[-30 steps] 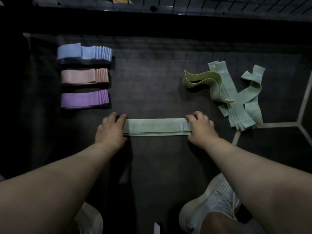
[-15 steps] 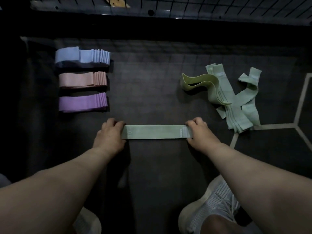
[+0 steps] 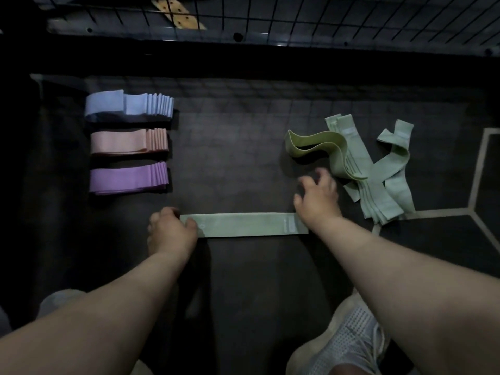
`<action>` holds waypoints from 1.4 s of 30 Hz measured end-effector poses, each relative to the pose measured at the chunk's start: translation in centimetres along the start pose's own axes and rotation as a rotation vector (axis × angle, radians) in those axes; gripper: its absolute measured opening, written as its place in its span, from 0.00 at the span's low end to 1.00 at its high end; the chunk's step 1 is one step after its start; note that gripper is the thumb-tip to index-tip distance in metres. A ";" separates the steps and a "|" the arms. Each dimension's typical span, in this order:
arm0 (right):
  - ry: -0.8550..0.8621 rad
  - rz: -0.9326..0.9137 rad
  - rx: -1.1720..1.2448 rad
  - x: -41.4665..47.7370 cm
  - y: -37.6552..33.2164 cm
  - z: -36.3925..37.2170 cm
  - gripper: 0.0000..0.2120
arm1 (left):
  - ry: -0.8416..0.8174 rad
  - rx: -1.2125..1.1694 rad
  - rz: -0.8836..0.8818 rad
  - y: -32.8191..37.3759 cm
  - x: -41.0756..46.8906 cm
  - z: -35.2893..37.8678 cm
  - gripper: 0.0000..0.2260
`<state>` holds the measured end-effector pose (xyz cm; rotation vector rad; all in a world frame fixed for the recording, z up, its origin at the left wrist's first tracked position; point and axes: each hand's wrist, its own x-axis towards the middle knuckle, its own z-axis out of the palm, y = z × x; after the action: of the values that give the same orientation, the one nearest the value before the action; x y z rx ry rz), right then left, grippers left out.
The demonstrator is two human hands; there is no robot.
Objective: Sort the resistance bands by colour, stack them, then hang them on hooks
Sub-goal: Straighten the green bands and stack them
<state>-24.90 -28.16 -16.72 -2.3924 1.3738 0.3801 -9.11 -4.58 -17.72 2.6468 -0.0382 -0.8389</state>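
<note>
My left hand [image 3: 171, 228] still holds the left end of the flattened green band [image 3: 243, 225] on the floor [image 3: 243, 158]. My right hand [image 3: 318, 197] has let go and reaches, fingers spread and empty, toward the loose green bands [image 3: 378, 190], likely for the next one to stack.

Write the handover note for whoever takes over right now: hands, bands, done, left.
Left hand holds the left end of the flat green band on the floor. Right hand open, empty, beside the loose green pile.
Blue stack, pink stack, purple stack lie in a column far left.
Done: three colours stacked, a green laid flat.
Left: stack remaining greens, hang everything; no hooks in view.
</note>
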 end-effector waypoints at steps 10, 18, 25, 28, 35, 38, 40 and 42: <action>-0.082 -0.135 -0.098 7.1 -4.0 -3.9 0.42 | 0.048 0.053 0.147 3.3 -1.4 0.0 0.20; 0.056 -0.004 -0.010 7.1 -3.0 -3.1 0.11 | 0.030 0.014 0.238 4.1 -1.8 -0.3 0.19; 0.140 -0.212 0.444 3.7 -4.3 -8.1 0.03 | -0.185 -0.372 0.317 8.5 -2.7 -1.3 0.18; -0.049 -0.249 0.633 2.7 -5.4 -12.8 0.06 | -0.315 -0.600 0.326 12.1 -3.4 -3.5 0.21; -0.392 -0.507 0.671 -4.3 -8.7 -25.8 0.07 | -0.544 -0.749 0.611 18.1 -8.9 -12.8 0.32; -0.479 -0.609 0.588 -8.4 -9.9 -30.3 0.17 | -0.662 -0.718 0.725 19.0 -11.0 -16.6 0.31; -0.466 -0.659 0.621 -11.1 -10.7 -32.7 0.20 | -0.774 -0.720 0.736 19.3 -12.6 -19.1 0.26; -0.376 -0.677 0.666 -13.6 -11.2 -34.5 0.20 | -0.807 -0.680 0.765 19.5 -14.0 -21.4 0.19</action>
<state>-19.97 -27.29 21.65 -1.9233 0.3788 0.1348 -6.95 -13.83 13.01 1.3577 -0.7571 -1.2543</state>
